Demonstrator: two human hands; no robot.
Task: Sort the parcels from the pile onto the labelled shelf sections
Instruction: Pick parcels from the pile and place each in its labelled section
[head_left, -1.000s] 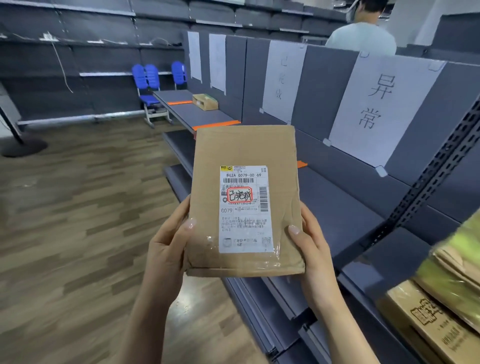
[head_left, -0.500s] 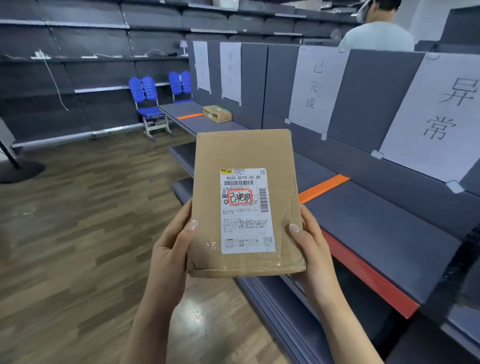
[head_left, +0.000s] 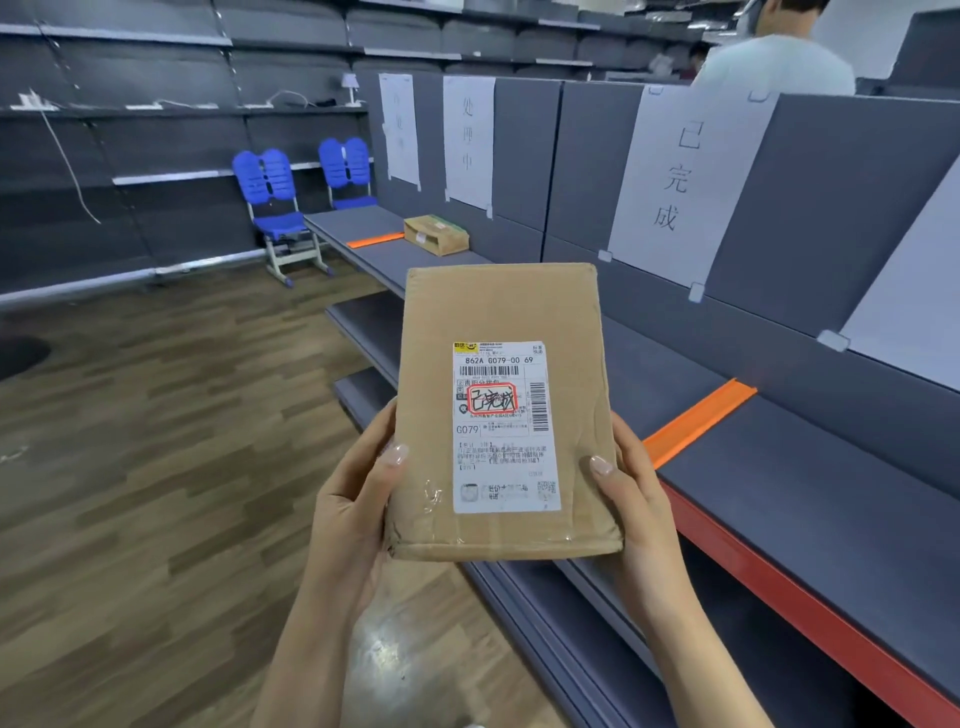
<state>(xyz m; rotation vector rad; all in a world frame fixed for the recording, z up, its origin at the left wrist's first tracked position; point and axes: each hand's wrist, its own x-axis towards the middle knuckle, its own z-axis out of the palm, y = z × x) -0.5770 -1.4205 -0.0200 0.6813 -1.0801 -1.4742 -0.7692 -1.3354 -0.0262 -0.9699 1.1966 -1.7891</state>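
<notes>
A flat brown cardboard parcel is held upright in front of me, its white shipping label facing me with handwritten characters in a red box. My left hand grips its lower left edge and my right hand grips its lower right edge. Behind it runs the grey shelf, split by orange dividers. A white paper sign with three characters hangs on the back panel just right of the parcel. Further left hang two more signs.
A small brown box lies on the far shelf section beyond another orange divider. Two blue chairs stand at the shelf's far end. A person in a light shirt stands behind the shelving. Wood floor spreads left.
The view has shifted left along the shelf: the pile of parcels at lower right has left the frame and the three-character sign now sits beside the parcel. Both hands keep the same grip.
</notes>
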